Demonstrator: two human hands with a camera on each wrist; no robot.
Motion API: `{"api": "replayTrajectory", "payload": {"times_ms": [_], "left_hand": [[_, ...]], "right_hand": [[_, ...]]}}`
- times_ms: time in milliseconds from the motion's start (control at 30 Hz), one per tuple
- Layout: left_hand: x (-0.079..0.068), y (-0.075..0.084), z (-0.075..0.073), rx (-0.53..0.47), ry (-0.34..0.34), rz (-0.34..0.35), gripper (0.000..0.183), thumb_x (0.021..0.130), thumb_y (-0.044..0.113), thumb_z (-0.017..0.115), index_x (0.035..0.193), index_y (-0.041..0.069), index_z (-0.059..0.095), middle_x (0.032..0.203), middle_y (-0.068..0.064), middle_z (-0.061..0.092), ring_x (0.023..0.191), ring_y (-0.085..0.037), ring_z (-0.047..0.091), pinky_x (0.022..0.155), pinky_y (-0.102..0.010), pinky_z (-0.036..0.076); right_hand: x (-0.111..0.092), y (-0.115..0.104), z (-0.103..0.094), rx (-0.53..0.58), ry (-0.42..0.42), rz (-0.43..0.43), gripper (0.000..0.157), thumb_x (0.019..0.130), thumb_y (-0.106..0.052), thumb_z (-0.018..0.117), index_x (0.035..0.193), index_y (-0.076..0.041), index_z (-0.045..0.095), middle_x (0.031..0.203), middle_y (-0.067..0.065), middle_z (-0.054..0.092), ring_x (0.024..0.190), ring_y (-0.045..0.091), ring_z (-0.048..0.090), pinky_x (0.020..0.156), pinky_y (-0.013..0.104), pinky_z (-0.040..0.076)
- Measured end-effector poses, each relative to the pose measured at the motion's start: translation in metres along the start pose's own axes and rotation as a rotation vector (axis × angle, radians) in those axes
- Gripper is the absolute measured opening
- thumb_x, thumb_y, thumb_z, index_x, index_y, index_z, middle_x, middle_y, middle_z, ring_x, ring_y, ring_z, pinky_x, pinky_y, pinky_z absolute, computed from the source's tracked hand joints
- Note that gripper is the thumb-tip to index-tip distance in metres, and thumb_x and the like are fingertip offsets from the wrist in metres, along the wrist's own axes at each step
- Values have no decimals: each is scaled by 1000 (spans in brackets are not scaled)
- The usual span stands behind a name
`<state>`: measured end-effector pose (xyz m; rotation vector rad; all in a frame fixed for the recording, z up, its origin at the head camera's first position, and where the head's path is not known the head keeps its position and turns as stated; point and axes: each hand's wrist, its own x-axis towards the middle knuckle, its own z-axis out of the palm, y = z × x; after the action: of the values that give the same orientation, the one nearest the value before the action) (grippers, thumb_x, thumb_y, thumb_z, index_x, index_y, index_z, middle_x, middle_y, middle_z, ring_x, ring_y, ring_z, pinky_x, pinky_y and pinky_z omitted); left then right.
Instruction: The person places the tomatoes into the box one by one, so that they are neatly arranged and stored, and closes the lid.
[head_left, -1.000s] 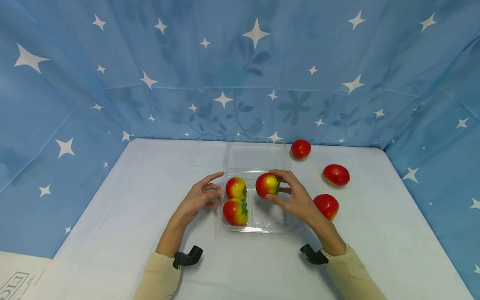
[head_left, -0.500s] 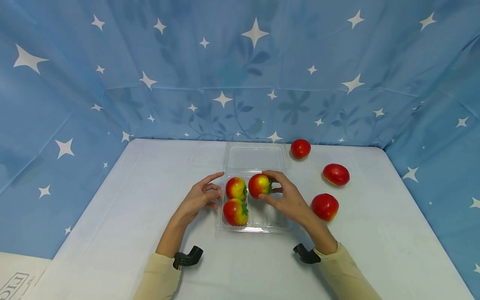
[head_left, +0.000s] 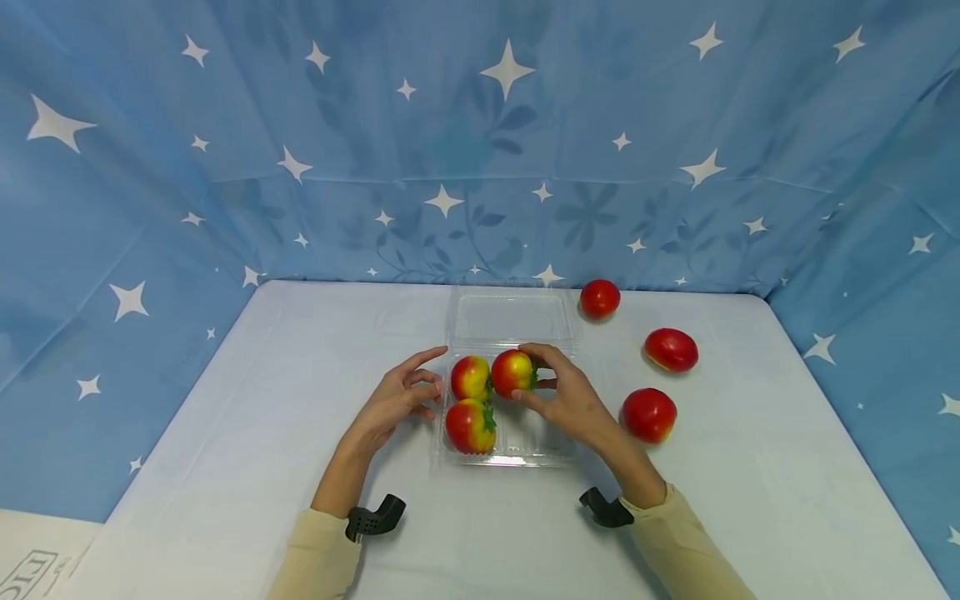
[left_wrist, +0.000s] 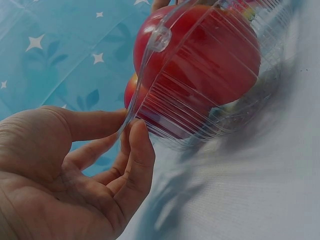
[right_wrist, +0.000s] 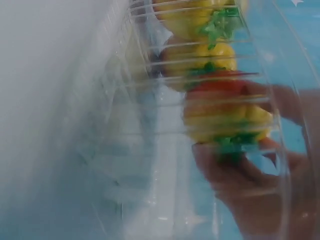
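A clear plastic clamshell box (head_left: 528, 429) lies on the table with its lid (head_left: 513, 317) folded back. Along its left side sit two red-and-yellow tomatoes (head_left: 469, 426) with green leafy tops. My right hand (head_left: 567, 402) grips a third tomato (head_left: 512, 374) between thumb and fingers, inside the box beside the far left one. In the blurred right wrist view this tomato (right_wrist: 215, 107) shows through the box wall. My left hand (head_left: 401, 396) pinches the box's left rim, as the thumb and fingertips show in the left wrist view.
Three more tomatoes lie right of the box: one (head_left: 599, 299) by the back edge, one (head_left: 671, 350) farther right, one (head_left: 648, 415) near my right forearm. A white cloth covers the table (head_left: 300, 350). A blue starry curtain (head_left: 375, 125) stands behind it.
My right hand has carried its tomato leftward, closer to the far left tomato in the box. My left hand stays at the rim.
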<state>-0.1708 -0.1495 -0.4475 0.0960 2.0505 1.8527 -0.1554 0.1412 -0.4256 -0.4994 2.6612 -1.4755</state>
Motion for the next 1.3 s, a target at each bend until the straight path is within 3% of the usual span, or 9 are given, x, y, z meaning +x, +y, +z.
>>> {"api": "replayTrajectory", "payload": {"times_ms": [333,1300], "left_hand": [[0,0,1,-4,10,-10,63,99,14,69,157,20,46,106,-5,61,86,-18,62,67,-25,62],[-1,1,2,-2,17,-11,64,98,13,69,157,21,46,105,-5,61,86,-18,62,67,-24,62]], "right_hand": [[2,-1,3,-20,-15,63,73,88,-11,82,151,-8,46,148,14,52,134,34,55,105,52,57],[1,1,5,-64,-54,93,70,90,-10,80,150,-7,46,148,16,53,136,37,55,106,51,56]]}}
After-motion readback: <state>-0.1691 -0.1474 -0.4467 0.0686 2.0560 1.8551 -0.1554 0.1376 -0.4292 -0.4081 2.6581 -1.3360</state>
